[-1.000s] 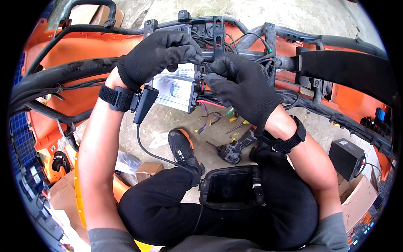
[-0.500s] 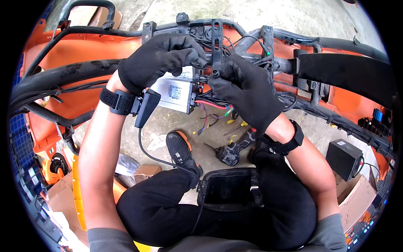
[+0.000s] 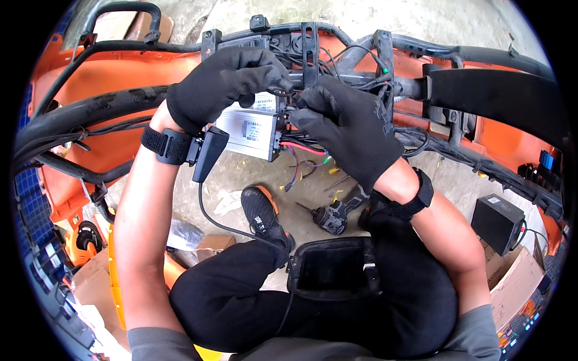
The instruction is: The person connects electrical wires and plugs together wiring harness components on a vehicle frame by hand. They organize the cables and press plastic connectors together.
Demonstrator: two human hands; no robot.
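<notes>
My gloved left hand (image 3: 223, 87) pinches a small black cable connector (image 3: 285, 88) above two silver finned controllers (image 3: 245, 133) with white labels. My gloved right hand (image 3: 349, 129) faces it, thumb and fingers closed on another small dark connector, mostly hidden, at nearly the same spot. Red, black and thin coloured wires (image 3: 301, 147) come out of the controllers below my fingers. Around them runs a black tubular frame (image 3: 90, 99) with slotted brackets (image 3: 310, 48) and bundled cables, over orange body panels (image 3: 111, 72).
Between my feet lie a cordless drill (image 3: 334, 213) and a screwdriver (image 3: 337, 182). A black-rimmed tray (image 3: 331, 268) rests by my knees. A black box (image 3: 497, 222) and cardboard (image 3: 515, 280) are at right; more cardboard (image 3: 96, 289) and a plastic bag (image 3: 183, 234) are at left.
Half a second ago the connector ends showed with a small gap between my hands. Now my fingertips are closer, and the right hand's connector end is mostly hidden again.
</notes>
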